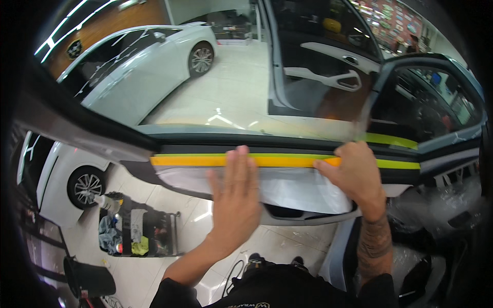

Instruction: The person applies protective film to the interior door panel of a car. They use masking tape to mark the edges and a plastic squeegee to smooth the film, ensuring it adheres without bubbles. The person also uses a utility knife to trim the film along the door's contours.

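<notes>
A yellow-orange strip with a lime edge [195, 160] runs along the top of a car door's trim, below the window glass [236, 128]. A pale, shiny sheet [300, 192] lies beneath the strip on the door panel. My left hand [233, 200] rests flat with fingers extended, fingertips over the strip and trim. My right hand [354, 179] has curled fingers at the strip's right part, thumb pointing left along the orange; what it grips is hidden and blurred.
A white car [133, 66] stands beyond the glass, another [51, 185] at left. A cart with bottles and cloths [162, 233] and a dark bin [90, 277] stand lower left. An open door [318, 46] is above, a mirror [426, 102] right. Plastic covering [436, 200] and cables [231, 277] show below.
</notes>
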A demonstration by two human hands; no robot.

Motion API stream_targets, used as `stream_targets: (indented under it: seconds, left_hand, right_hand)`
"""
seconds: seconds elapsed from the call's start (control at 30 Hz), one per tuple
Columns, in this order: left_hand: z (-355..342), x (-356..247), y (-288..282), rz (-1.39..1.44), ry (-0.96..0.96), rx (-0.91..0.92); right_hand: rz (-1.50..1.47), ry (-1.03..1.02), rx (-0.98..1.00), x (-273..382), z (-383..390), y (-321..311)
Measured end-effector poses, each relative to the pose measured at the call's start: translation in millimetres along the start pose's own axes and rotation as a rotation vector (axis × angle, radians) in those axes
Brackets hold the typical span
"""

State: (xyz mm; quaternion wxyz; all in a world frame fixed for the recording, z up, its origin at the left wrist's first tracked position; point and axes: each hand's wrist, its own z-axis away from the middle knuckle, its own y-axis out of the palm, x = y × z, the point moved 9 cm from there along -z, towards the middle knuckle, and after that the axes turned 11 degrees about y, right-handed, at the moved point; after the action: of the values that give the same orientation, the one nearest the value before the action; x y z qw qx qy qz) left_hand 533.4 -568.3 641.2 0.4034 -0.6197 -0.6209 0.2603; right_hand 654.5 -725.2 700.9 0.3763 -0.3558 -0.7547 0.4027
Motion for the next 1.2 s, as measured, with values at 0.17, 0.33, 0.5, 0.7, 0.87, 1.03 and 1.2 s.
stream_targets:
  seconds: [0.17,0.33,0.5,0.7,0.87,1.03,1.2]
  left_hand:
    - [-51.1,-68.4,24.7,0.358,0.17,-0.016]
    - [-44.1,-63.4,12.0,-0.013,0.19,-0.028]
    - [-38.1,-63.2,12.7,-0.084,0.224,0.004]
    - [-39.2,-67.5,10.2,-0.033,0.155,0.038]
    - [-40.7,-70.1,11.0,-0.027,0.189,-0.015]
    - [-39.0,-66.2,13.0,0.007,0.191,-0.019]
    - [-36.2,-65.9,16.9,0.01,0.221,0.009]
  right_hand:
    - [0.034,0.044,0.02,-8.9,-0.7,6.3]
    - [-0.294,0.012,0.258,-26.8,-6.9,7.7]
    - [-0.265,-0.107,0.371,-83.4,10.7,-10.3]
    - [-0.205,0.155,0.608,-174.6,22.7,-35.7]
    - [-0.122,0.249,0.392,-187.3,16.2,-33.0]
    - [-0.045,0.28,0.256,-184.6,12.8,-36.5]
    - [-0.049,0.281,0.206,-177.3,7.8,-37.8]
